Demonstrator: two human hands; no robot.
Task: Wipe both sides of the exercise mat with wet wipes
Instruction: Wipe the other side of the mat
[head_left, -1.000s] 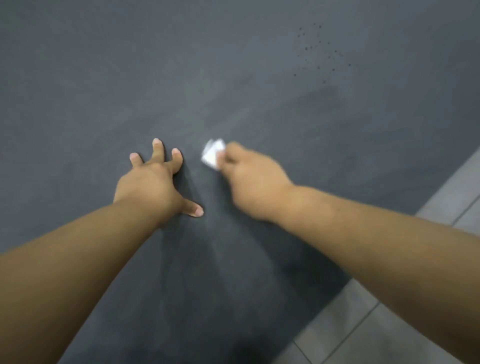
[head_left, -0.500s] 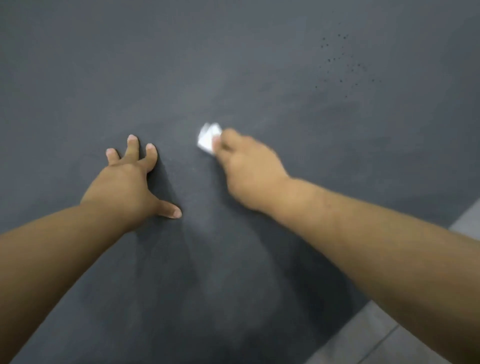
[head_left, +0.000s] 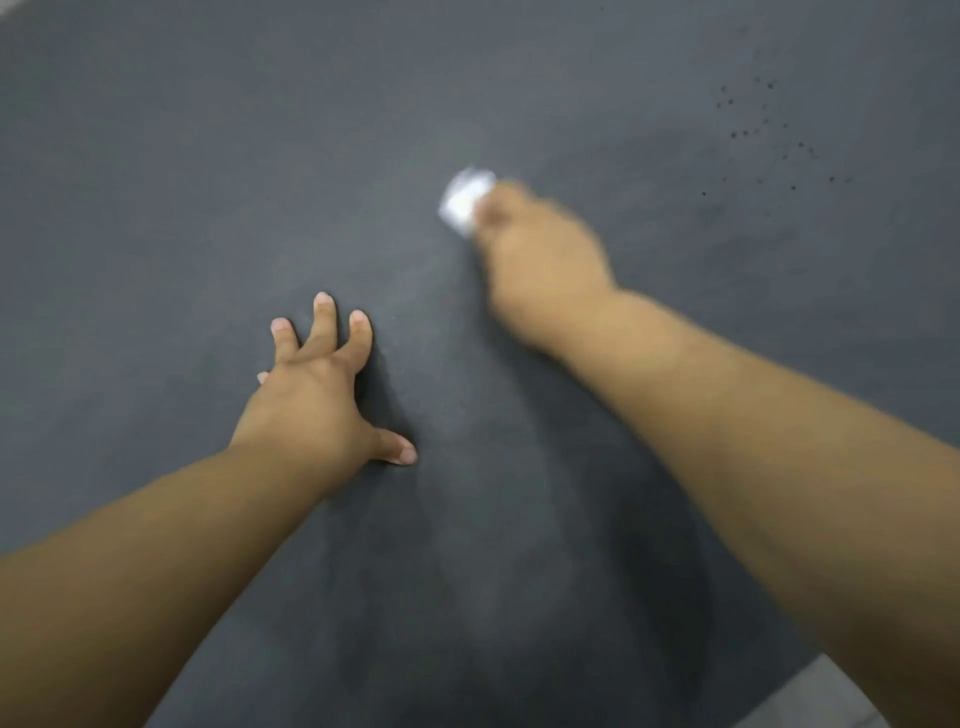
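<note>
Head view. A dark grey exercise mat fills nearly the whole field. The left hand is braced on the mat, fingers spread and fingertips pressing the surface, holding nothing. The right hand, motion-blurred, lies farther out on the mat, its fingers closed around a folded white wet wipe held against the mat. A scatter of small dark specks marks the mat at upper right. Pale floor shows at the lower right corner.
</note>
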